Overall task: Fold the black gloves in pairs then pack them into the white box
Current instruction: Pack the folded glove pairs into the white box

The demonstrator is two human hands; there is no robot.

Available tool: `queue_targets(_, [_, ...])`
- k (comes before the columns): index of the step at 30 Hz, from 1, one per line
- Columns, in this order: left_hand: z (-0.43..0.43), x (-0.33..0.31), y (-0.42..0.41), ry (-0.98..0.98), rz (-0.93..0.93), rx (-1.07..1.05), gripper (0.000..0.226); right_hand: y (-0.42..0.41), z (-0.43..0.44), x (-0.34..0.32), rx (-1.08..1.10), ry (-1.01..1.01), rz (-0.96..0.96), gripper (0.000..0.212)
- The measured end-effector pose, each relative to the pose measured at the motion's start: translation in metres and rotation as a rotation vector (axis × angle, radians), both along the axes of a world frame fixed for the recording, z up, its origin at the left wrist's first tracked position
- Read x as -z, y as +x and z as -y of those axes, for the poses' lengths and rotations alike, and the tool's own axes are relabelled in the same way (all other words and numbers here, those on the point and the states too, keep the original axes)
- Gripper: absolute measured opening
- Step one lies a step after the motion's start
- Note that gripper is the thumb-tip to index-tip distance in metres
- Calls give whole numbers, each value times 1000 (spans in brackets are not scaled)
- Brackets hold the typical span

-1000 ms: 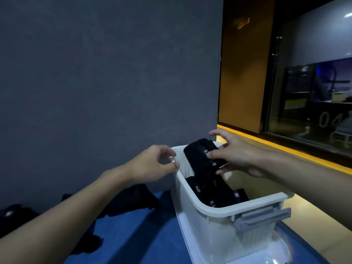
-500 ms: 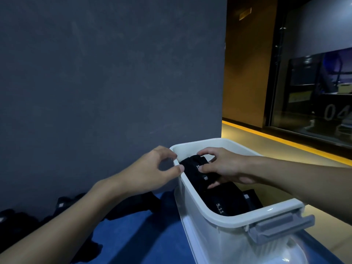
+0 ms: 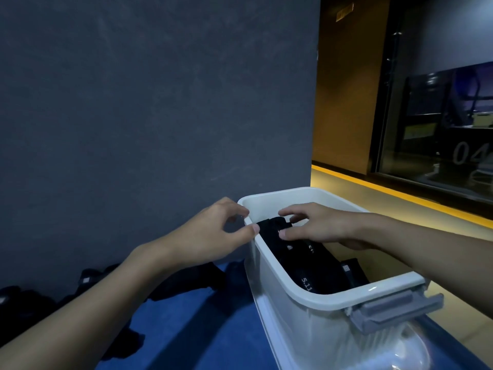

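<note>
The white box (image 3: pixel 333 299) stands on the blue table at the right, with a grey latch on its near end. Folded black gloves (image 3: pixel 298 256) with white lettering lie inside it. My right hand (image 3: pixel 317 225) reaches into the box and presses on the top folded pair with its fingers. My left hand (image 3: pixel 213 233) pinches the box's left rim between thumb and fingers. More black gloves (image 3: pixel 88 284) lie loose on the table at the left, partly hidden behind my left forearm.
The blue table (image 3: pixel 202 329) ends against a dark grey wall (image 3: pixel 160 102) right behind the box. A clear lid (image 3: pixel 408 351) lies under the box. To the right is a lit floor strip and a glass partition (image 3: pixel 440 116).
My right hand has lowered the folded pair from above the rim down into the box. My left hand has closed onto the box's rim. The view has shifted slightly.
</note>
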State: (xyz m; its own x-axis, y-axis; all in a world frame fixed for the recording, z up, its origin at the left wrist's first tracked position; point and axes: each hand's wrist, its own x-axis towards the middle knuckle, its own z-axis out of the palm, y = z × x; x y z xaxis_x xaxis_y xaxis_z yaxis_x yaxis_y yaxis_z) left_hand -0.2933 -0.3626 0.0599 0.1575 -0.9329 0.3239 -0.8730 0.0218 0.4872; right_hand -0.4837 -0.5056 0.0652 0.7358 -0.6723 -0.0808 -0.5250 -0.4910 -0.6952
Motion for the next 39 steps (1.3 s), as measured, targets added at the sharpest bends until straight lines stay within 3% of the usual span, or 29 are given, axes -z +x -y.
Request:
queue_targets(10, [-1, 1, 0, 5, -7, 11, 58, -2, 9, 12, -63, 80, -70, 66])
queue_targets(17, [-1, 1, 0, 11, -11, 8, 50, -1, 11, 14, -82, 86, -63, 65])
queue_targets(30, [-3, -6, -2, 12, -61, -3, 60, -5, 2, 0, -82, -9, -101, 75])
queue_targets(35, [-14, -14, -6, -40, -83, -27, 45, -8, -12, -23, -91, -59, -66, 76])
queue_targets(39, [-42, -23, -4, -76, -84, -46, 16, -6, -35, -44, -109, -131, 34, 68])
